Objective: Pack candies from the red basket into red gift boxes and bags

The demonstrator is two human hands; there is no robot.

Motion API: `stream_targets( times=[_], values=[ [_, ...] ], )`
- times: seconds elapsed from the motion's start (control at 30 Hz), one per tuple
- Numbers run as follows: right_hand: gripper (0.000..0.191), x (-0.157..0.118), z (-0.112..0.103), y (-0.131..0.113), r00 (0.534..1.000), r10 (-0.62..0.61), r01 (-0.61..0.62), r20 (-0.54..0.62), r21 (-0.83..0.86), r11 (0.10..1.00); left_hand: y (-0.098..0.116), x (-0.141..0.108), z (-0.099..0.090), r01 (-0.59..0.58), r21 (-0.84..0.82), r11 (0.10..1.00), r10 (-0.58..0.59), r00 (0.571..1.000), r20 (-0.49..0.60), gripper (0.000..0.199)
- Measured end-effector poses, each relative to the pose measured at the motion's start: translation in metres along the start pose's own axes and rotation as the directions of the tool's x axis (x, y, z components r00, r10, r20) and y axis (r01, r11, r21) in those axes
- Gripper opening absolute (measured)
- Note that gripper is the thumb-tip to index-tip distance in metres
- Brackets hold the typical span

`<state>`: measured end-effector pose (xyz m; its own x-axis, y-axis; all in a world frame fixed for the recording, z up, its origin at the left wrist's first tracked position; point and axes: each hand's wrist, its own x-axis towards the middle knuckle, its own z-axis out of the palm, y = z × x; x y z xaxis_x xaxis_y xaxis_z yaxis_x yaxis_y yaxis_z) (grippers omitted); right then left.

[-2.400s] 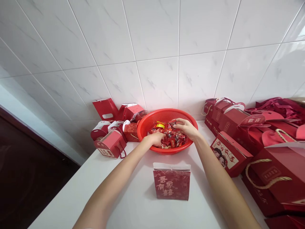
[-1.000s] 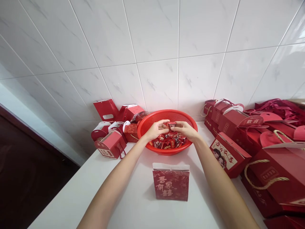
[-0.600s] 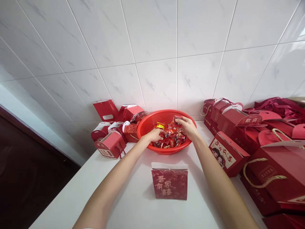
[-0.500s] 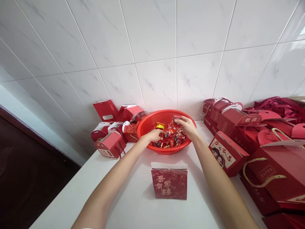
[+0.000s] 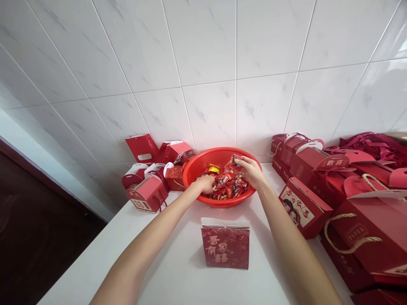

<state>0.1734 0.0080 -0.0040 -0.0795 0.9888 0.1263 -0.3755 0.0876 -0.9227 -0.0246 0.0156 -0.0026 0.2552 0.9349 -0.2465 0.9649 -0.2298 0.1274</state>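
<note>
A red plastic colander (image 5: 219, 202) holds a heap of wrapped candies (image 5: 228, 180), mostly red, with one yellow packet (image 5: 213, 169) at the back left. My left hand (image 5: 205, 184) reaches down into the candies at the colander's left side, fingers curled; what they grip, if anything, is hidden. At the right rim, my right hand (image 5: 250, 170) pinches a small wrapped candy (image 5: 237, 159) between thumb and fingers. Between my forearms stands a dark red paper gift bag (image 5: 225, 248) with pale lettering, its white-edged top toward the colander.
Several red gift boxes (image 5: 148, 194) cluster left of the colander. On the right, a larger pile of red boxes (image 5: 359, 228) with rope handles reaches the table edge, with dark red ribbon (image 5: 372, 146) behind. A tiled wall (image 5: 210, 114) rises behind the white table (image 5: 178, 271).
My left hand has shifted slightly left and lower among the candies. My right hand stays near the right rim with the candy. The view has tilted a little.
</note>
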Motion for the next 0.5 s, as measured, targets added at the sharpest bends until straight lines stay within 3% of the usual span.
stream_targets(
  times=[0.07, 0.33, 0.4, 0.5],
  values=[
    [0.038, 0.0004, -0.0001, 0.0001, 1.000, 0.000, 0.000, -0.007, 0.010, 1.000, 0.0010, -0.0005, -0.0015, -0.006, -0.026, 1.000, 0.005, 0.998, -0.063, 0.012],
    [0.033, -0.0003, 0.0007, -0.0045, 0.998, 0.031, -0.027, -0.059, 0.077, 0.997, 0.0006, 0.0015, -0.0033, -0.170, -0.170, 0.971, 0.123, 0.959, -0.257, 0.036],
    [0.033, -0.0006, 0.0006, -0.0047, 0.999, 0.039, -0.036, -0.036, 0.078, 0.996, -0.0013, 0.0035, -0.0015, -0.271, -0.275, 0.922, 0.180, 0.933, -0.313, 0.035],
    [0.034, -0.0015, 0.0008, -0.0052, 0.999, 0.048, -0.048, 0.012, 0.069, 0.996, -0.0029, 0.0068, 0.0020, -0.414, -0.475, 0.776, 0.212, 0.881, -0.422, 0.033]
  ],
)
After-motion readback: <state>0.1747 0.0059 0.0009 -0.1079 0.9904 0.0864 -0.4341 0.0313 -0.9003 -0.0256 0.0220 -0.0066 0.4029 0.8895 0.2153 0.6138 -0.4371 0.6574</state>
